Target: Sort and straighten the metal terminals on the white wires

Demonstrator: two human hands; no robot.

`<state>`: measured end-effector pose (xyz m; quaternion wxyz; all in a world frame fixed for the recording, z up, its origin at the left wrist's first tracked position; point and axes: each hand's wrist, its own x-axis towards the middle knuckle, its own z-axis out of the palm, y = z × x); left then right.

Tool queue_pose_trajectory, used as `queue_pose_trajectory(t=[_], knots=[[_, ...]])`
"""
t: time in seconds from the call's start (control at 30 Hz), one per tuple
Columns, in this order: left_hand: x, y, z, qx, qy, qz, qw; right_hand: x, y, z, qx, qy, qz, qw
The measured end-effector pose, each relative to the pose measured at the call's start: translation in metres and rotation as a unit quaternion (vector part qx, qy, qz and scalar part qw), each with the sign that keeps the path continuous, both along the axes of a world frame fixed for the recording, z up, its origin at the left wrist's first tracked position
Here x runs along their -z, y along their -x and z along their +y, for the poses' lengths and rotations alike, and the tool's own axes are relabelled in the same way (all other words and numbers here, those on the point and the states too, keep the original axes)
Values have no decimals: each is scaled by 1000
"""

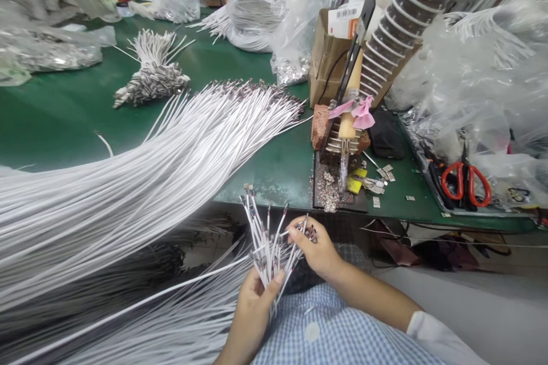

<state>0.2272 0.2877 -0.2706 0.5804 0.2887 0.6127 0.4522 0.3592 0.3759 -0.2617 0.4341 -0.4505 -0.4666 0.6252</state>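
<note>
A bunch of white wires (268, 251) with dark tips stands fanned out over my lap. Wrapped round its lower part is my left hand (256, 296), thumb across the front. My right hand (314, 248) pinches several of the wire ends at the bunch's right side, the fingertips partly hidden by the tips. Beyond my hands, a thick bundle of long white wires (184, 148) lies across the table's front edge and runs off to the left. Some of the wire ends in the bunch at upper left carry small connectors.
A soldering iron (346, 125) with a pink ribbon rests in a coil stand beneath a ribbed hose (406, 22). Red-handled scissors (466, 182) lie in a tray at right. A tied bundle of short wires (152, 71) and plastic bags (295, 22) are on the green table (274, 182).
</note>
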Motion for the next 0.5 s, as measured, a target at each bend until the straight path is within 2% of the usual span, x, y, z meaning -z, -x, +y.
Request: queue_pose_trajectory(t=[0.13,0.3,0.5], knots=[[-4,7,-12,60,3,50,997,12,0,-1,9,11,-13,1000],[-14,27,-29,140,52,74,986,32,1,1,16,42,-33,998],[-26,44,-47,160,42,133,977,64,5,7,43,63,-77,994]])
